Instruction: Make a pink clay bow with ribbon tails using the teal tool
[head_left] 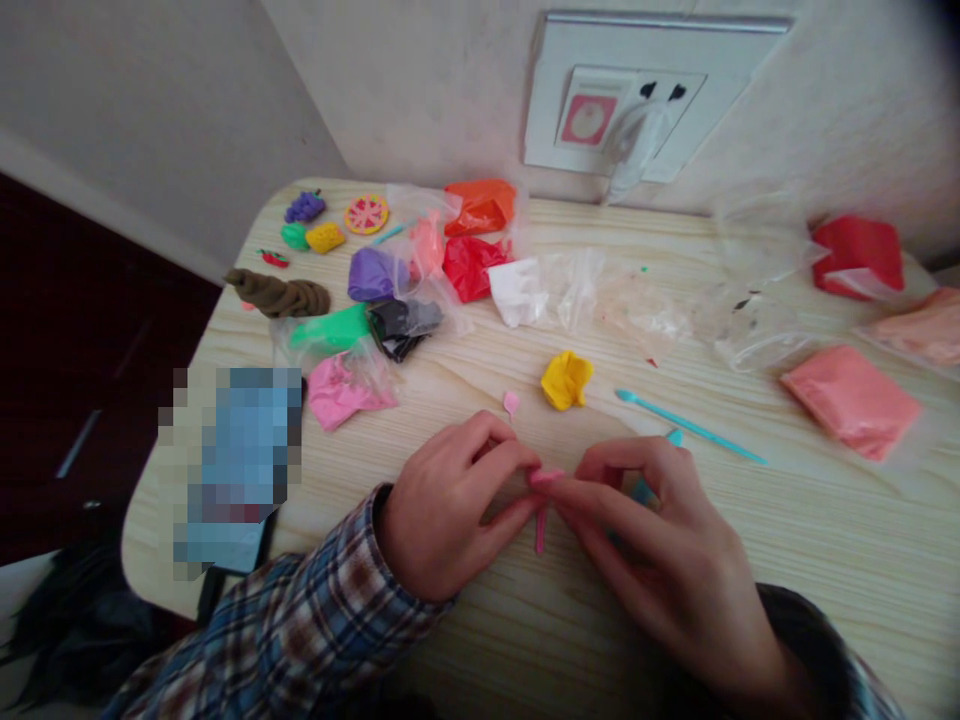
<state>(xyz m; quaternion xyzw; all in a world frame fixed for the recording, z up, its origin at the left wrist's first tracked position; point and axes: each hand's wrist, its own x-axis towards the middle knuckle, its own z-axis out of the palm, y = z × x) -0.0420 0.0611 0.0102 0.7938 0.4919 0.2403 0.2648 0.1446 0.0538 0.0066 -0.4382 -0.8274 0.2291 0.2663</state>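
Between the fingertips of both hands is a small piece of pink modelling clay (547,477). My left hand (469,500) pinches it from the left, and my right hand (660,530) grips it from the right. A thin pink clay strip (540,532) hangs or lies just below the fingertips; whether it joins the held piece I cannot tell. Beyond the hands lie a tiny pale pink clay bit (511,402) and a cupped yellow clay piece (567,380). A turquoise modelling tool (690,427) rests past my right hand, which partly covers another turquoise item (642,492).
Bagged clay in several colours, such as pink (341,388) and red (859,257), lies across the table (450,385). Small clay fruits (305,207) and a brown twisted clay piece (281,294) sit back left. A phone (244,450) lies left. A plug (637,145) sits in the wall socket.
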